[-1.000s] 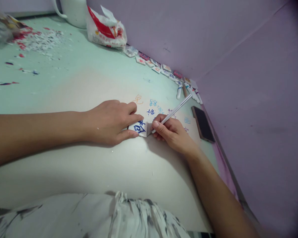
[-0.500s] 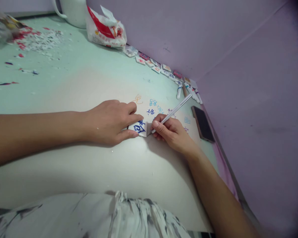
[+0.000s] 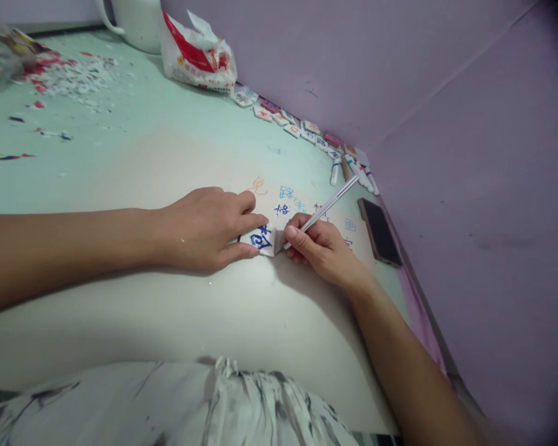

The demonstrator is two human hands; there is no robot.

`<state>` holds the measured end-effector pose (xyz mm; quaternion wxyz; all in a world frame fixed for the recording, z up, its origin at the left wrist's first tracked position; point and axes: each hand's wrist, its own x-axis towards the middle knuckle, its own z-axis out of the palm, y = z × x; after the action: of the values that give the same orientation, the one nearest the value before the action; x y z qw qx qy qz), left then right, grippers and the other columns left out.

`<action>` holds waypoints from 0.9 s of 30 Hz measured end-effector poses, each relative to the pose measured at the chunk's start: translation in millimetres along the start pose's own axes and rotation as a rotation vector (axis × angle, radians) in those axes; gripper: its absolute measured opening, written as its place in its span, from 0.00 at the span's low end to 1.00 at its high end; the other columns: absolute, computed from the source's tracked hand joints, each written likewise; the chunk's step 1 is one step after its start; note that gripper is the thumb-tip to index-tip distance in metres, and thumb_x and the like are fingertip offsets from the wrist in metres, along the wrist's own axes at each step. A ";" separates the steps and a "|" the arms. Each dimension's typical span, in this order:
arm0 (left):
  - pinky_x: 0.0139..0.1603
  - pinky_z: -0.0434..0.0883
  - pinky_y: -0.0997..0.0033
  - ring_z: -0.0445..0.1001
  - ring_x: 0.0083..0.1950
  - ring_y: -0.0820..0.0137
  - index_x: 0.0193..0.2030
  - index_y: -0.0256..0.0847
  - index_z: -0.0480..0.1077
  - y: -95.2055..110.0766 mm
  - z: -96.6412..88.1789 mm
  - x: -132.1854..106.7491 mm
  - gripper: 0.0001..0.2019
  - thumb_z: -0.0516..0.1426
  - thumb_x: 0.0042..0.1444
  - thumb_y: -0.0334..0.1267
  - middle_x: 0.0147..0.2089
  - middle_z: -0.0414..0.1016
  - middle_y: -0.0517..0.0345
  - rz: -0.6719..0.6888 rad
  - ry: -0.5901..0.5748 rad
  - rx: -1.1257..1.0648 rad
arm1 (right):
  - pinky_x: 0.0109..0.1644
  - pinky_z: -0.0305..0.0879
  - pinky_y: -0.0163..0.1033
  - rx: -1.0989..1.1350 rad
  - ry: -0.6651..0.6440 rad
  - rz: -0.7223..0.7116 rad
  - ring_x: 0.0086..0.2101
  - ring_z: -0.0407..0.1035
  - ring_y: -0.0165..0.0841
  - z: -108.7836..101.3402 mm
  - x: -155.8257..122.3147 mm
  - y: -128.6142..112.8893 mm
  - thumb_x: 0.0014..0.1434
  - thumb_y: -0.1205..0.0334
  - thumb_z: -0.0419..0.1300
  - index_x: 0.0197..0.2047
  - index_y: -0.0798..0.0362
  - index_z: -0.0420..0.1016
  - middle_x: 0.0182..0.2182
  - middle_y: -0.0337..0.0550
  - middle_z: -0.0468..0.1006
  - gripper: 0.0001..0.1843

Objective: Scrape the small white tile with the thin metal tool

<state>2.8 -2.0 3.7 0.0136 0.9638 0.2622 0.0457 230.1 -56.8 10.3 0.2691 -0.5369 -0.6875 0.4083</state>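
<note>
My left hand (image 3: 209, 228) rests on the table, its thumb and forefinger pinching a small white tile (image 3: 262, 240) painted with a dark blue character. My right hand (image 3: 323, 249) grips a thin silver pen-like tool (image 3: 328, 207), whose tip meets the tile's right edge. Blue and orange characters (image 3: 286, 201) are written on the tabletop just behind the tile.
A dark phone (image 3: 380, 231) lies flat by the right wall. A row of small painted tiles (image 3: 297, 127) and markers (image 3: 360, 173) lines the back wall. A red-and-white plastic bag (image 3: 198, 56), a white jug (image 3: 137, 21) and scattered scraps (image 3: 69, 71) sit far left.
</note>
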 end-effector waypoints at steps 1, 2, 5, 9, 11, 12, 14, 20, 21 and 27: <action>0.37 0.63 0.63 0.73 0.38 0.61 0.61 0.45 0.69 -0.1 0.3 0.0 0.24 0.47 0.66 0.52 0.50 0.73 0.45 0.002 0.003 0.000 | 0.29 0.58 0.35 0.004 0.001 0.002 0.24 0.62 0.27 0.1 0.0 -0.2 0.62 0.34 0.56 0.27 0.53 0.68 0.24 0.37 0.69 0.29; 0.37 0.63 0.63 0.73 0.38 0.61 0.61 0.45 0.69 -0.2 0.6 0.1 0.24 0.46 0.66 0.52 0.50 0.73 0.45 0.004 0.006 0.000 | 0.29 0.58 0.35 0.007 0.002 0.002 0.24 0.62 0.26 0.2 0.0 -0.3 0.62 0.34 0.56 0.27 0.53 0.68 0.24 0.37 0.69 0.29; 0.37 0.62 0.63 0.73 0.37 0.61 0.61 0.45 0.69 -0.5 1.6 0.5 0.24 0.47 0.66 0.52 0.50 0.73 0.46 0.006 0.011 -0.001 | 0.29 0.58 0.35 0.007 0.005 -0.011 0.23 0.62 0.26 0.1 -0.1 -0.4 0.62 0.34 0.56 0.27 0.53 0.68 0.24 0.37 0.69 0.29; 0.36 0.61 0.63 0.72 0.36 0.61 0.61 0.45 0.70 -1.0 2.0 0.8 0.24 0.47 0.66 0.52 0.50 0.73 0.46 0.008 0.018 -0.005 | 0.29 0.58 0.35 0.006 0.004 -0.011 0.23 0.62 0.26 -0.1 -0.3 0.0 0.61 0.33 0.56 0.28 0.53 0.68 0.23 0.36 0.69 0.29; 0.36 0.62 0.63 0.72 0.36 0.62 0.61 0.45 0.70 -1.2 1.8 0.8 0.24 0.47 0.65 0.52 0.50 0.73 0.46 0.007 0.018 -0.010 | 0.29 0.58 0.35 0.005 0.003 -0.004 0.23 0.62 0.26 0.0 -0.3 -0.1 0.61 0.33 0.57 0.28 0.53 0.68 0.23 0.36 0.69 0.29; 0.37 0.62 0.63 0.72 0.36 0.62 0.61 0.45 0.70 -1.2 1.7 0.9 0.24 0.47 0.65 0.52 0.50 0.73 0.45 0.007 0.017 -0.011 | 0.29 0.58 0.35 0.005 0.003 -0.004 0.23 0.62 0.26 0.1 -0.3 -0.3 0.61 0.33 0.57 0.28 0.53 0.68 0.24 0.36 0.69 0.29; 0.37 0.62 0.63 0.73 0.36 0.62 0.61 0.45 0.70 -1.2 1.3 0.9 0.24 0.47 0.66 0.52 0.50 0.73 0.45 0.008 0.014 -0.010 | 0.29 0.58 0.35 0.005 0.005 -0.007 0.23 0.62 0.26 0.4 -0.3 -0.8 0.61 0.33 0.57 0.27 0.53 0.68 0.24 0.37 0.69 0.29; 0.37 0.62 0.63 0.73 0.37 0.61 0.61 0.46 0.69 -0.9 1.4 0.7 0.24 0.47 0.66 0.52 0.50 0.73 0.46 0.001 0.009 -0.002 | 0.29 0.58 0.35 -0.003 0.008 -0.014 0.23 0.62 0.26 0.2 -0.1 -0.7 0.62 0.34 0.56 0.27 0.53 0.69 0.24 0.37 0.69 0.30; 0.37 0.61 0.63 0.73 0.38 0.61 0.61 0.46 0.69 -0.9 1.6 0.6 0.24 0.47 0.66 0.53 0.50 0.72 0.46 0.000 0.008 -0.004 | 0.29 0.58 0.35 -0.001 0.007 -0.016 0.23 0.62 0.26 0.2 0.0 -0.4 0.62 0.34 0.56 0.27 0.53 0.68 0.24 0.37 0.69 0.30; 0.38 0.60 0.64 0.72 0.38 0.62 0.61 0.47 0.69 -0.7 1.7 0.7 0.24 0.47 0.66 0.53 0.51 0.72 0.47 -0.009 0.000 -0.008 | 0.28 0.57 0.35 0.008 0.009 -0.009 0.23 0.62 0.26 0.3 -0.3 0.2 0.62 0.34 0.57 0.27 0.53 0.68 0.23 0.36 0.69 0.29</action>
<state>3.1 -1.0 2.1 0.0178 0.9626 0.2662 0.0465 230.1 -57.1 10.0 0.2758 -0.5346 -0.6871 0.4073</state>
